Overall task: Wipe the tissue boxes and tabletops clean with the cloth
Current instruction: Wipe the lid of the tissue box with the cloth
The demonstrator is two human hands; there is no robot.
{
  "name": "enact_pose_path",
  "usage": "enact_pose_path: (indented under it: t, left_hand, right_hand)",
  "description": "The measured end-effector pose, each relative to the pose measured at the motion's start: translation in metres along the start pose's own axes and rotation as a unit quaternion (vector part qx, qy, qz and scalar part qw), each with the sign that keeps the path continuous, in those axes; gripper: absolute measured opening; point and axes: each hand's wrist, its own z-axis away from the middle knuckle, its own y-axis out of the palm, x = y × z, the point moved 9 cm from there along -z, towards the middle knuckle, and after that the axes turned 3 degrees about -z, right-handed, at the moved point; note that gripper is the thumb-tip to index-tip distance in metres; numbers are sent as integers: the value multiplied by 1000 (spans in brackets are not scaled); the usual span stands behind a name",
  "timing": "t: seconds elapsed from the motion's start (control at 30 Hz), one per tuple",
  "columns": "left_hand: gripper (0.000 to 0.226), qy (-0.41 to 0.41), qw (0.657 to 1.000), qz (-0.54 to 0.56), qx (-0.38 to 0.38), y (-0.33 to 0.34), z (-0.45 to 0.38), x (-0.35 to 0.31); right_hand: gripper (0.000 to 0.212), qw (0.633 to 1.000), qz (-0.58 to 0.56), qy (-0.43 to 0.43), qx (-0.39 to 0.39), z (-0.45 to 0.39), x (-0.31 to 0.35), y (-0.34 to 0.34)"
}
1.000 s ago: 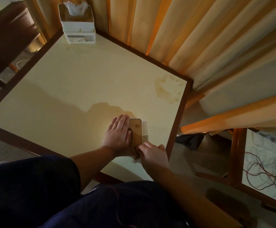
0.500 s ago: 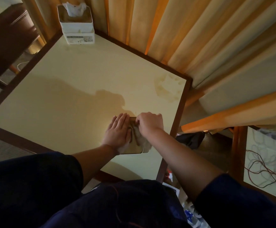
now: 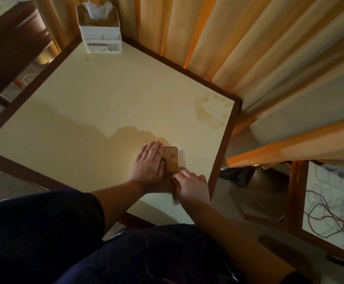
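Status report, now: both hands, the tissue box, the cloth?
Left hand flat, steadying near tissue box. Right hand grips cloth at box's near end. Stain on tabletop unwiped. Nothing blocking.

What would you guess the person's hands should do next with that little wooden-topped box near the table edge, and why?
Probably draw the cloth up along the box's white side. The left hand lies flat on the wooden-topped tissue box, steadying it, while the right hand pinches the cloth at the box's near end, so that end is being wiped. The white side facing the table's right edge is bare and within reach.
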Motion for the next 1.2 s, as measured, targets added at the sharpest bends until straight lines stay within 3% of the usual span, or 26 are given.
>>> enact_pose_path:
  t: [0.1,0.3,0.73,1.07,1.2]
  left_hand:
    - [62,-3,1000,3,1,0,2,-1]
    - [62,-3,1000,17,-2,-1,1,-1]
    - [59,11,1000,2,-16,-5,5,-4]
    - [61,-5,1000,22,-1,-3,1,-2]
    - [63,-5,1000,6,10,0,0,0]
  right_hand:
    - [22,996,26,-20,84,9,5,8]
    - [17,986,102,0,135,-14,20,-17]
    - [29,992,86,84,46,-98,21,-64]
    - [30,996,4,33,-86,-52,7,-28]
    - [22,997,-3,13,-79,-18,4,-7]
